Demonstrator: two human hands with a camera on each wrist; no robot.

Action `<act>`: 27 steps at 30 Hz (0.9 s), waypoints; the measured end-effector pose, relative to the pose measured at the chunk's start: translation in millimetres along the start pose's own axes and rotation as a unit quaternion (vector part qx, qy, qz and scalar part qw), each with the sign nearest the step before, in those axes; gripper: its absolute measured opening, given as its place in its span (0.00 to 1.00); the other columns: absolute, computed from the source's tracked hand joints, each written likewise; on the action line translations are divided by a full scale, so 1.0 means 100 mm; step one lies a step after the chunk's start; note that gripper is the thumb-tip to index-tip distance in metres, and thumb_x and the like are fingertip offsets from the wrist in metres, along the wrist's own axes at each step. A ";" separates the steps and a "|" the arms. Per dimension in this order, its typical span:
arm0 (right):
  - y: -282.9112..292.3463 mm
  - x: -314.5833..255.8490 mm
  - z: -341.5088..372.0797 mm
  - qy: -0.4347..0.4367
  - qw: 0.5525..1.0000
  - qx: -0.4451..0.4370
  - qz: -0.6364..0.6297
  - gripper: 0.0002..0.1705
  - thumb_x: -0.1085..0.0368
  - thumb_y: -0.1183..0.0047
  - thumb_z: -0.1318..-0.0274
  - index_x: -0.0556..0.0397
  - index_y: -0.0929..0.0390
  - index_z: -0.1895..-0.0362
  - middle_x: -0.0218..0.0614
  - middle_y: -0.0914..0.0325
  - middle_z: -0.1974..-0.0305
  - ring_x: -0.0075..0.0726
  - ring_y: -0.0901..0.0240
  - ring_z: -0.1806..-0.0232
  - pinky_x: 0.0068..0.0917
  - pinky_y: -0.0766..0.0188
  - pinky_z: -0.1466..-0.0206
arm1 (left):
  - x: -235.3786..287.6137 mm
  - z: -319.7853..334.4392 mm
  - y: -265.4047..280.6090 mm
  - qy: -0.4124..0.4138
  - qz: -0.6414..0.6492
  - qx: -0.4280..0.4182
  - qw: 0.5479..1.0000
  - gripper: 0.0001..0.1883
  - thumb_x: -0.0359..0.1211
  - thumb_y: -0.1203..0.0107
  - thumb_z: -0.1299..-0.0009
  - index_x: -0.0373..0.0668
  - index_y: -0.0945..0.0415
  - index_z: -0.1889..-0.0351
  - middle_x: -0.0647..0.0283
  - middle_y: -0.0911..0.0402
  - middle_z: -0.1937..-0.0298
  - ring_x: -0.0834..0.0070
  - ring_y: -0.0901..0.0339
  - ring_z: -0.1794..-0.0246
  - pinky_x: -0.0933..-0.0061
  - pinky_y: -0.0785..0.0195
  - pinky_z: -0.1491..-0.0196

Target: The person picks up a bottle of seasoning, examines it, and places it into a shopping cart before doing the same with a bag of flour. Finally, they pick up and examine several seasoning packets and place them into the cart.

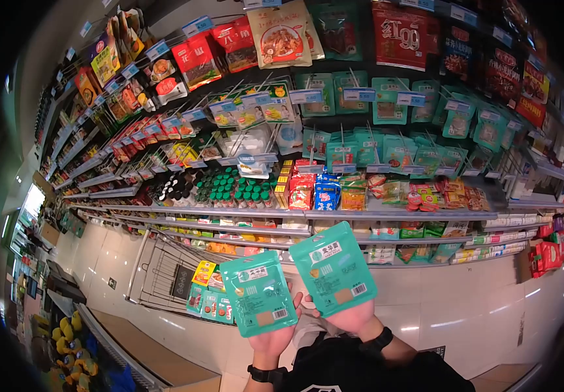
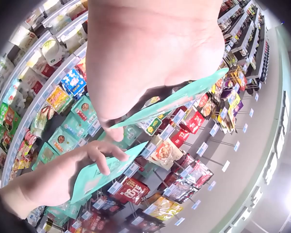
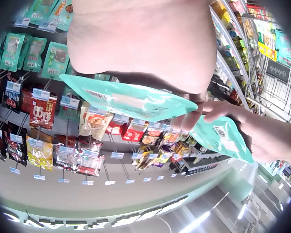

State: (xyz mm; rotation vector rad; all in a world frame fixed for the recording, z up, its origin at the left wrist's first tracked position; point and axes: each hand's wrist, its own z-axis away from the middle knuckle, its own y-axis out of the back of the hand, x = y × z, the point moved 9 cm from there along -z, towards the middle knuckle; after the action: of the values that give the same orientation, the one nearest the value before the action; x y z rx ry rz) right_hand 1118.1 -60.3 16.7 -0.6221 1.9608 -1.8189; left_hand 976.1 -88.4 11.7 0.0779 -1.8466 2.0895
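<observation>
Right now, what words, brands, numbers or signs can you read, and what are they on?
"红99": big red bag.
"八角": red packet.
"花": neighbouring red packet; next character unclear.
"FLAV": wall sign, upside down; the rest unclear.
Too small or blurred: teal pouch in the left hand, matching pouch in the right hand, price tags, most other packaging.

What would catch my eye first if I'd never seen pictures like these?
Probably the teal packet in the person's left hand and the matching packet in the right hand, low in the middle of the head view. Behind them rise crowded store shelves, with similar teal pouches hanging right of centre. To the left of the hands stands a wire shopping cart with yellow and teal packs inside.
</observation>
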 end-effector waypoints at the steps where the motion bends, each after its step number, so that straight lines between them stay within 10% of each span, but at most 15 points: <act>1: 0.03 -0.03 0.02 0.005 1.000 -0.003 0.000 0.48 0.28 0.69 0.33 0.54 0.38 0.27 0.53 0.35 0.31 0.63 0.35 0.35 0.56 0.33 0.43 | 0.02 -0.02 0.05 -0.004 -0.009 -0.015 1.000 0.43 0.64 0.59 0.26 0.48 0.48 0.21 0.52 0.40 0.24 0.50 0.36 0.32 0.49 0.36 0.37; 10: -0.10 -0.46 0.19 0.015 0.999 0.018 0.028 0.36 0.39 0.62 0.29 0.43 0.39 0.25 0.39 0.37 0.28 0.53 0.31 0.40 0.45 0.30 0.50 | -0.18 -0.22 0.09 0.005 -0.027 -0.038 0.999 0.36 0.53 0.49 0.25 0.48 0.42 0.24 0.52 0.37 0.27 0.61 0.27 0.45 0.61 0.30 0.50; 15: 0.02 -0.83 0.42 0.144 0.984 -0.003 0.107 0.36 0.64 0.45 0.33 0.42 0.42 0.24 0.39 0.35 0.30 0.40 0.28 0.56 0.35 0.29 0.56 | -0.41 -0.39 0.15 0.021 -0.032 -0.031 0.999 0.30 0.37 0.41 0.27 0.45 0.38 0.29 0.56 0.34 0.29 0.70 0.27 0.50 0.73 0.31 0.56; 20: 0.31 -1.32 0.67 0.238 0.941 0.175 0.165 0.30 0.72 0.46 0.33 0.56 0.37 0.28 0.34 0.18 0.51 0.29 0.18 0.50 0.29 0.20 0.44 | -0.59 -0.47 0.21 0.016 -0.148 0.026 0.988 0.23 0.29 0.42 0.26 0.42 0.33 0.34 0.60 0.22 0.39 0.64 0.23 0.39 0.54 0.29 0.34; 27: 0.29 -1.87 1.01 0.359 0.856 0.289 0.233 0.21 0.73 0.42 0.38 0.61 0.26 0.40 0.37 0.17 0.52 0.26 0.19 0.55 0.23 0.21 0.51 | -0.92 -0.90 0.02 0.100 -0.176 -0.012 0.979 0.22 0.31 0.42 0.26 0.43 0.32 0.35 0.62 0.20 0.40 0.67 0.22 0.41 0.57 0.29 0.35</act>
State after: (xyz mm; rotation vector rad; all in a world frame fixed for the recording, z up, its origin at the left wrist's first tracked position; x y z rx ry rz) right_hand 1327.2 -35.5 -22.3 0.7631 1.5491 -2.2984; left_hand 1078.3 -21.7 -28.3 0.1690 -1.6062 1.7631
